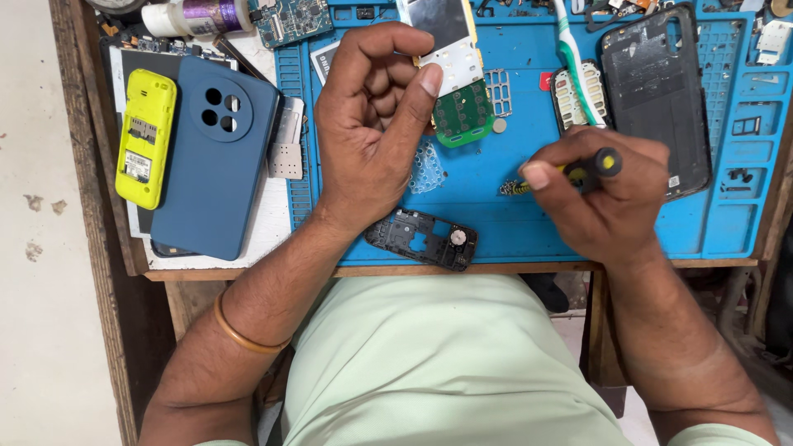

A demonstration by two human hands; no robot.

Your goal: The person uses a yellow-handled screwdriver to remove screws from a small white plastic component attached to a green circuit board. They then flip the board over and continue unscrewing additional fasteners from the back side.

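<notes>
The left hand (372, 124) pinches a phone board (456, 62); the right hand (607, 194) grips a screwdriver (570, 173). A black frame (421, 239) lies near on the blue mat (496, 198). A blue phone (216, 157) sits left.

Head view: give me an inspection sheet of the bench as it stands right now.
Surface: blue repair mat on a wooden bench.
Job's things: phone board with screen and green keypad circuit, held at its edge by the left hand; yellow-black screwdriver in the right hand.
Clutter: black frame, clear keypad membrane, yellow phone, blue back cover, black back cover, toothbrush, white bottle, spare circuit board.
Grippers: left pinches the board; right closed round the screwdriver.
Cables: nothing seen.
Surroundings: pale floor to the left; person's light green shirt below.
</notes>
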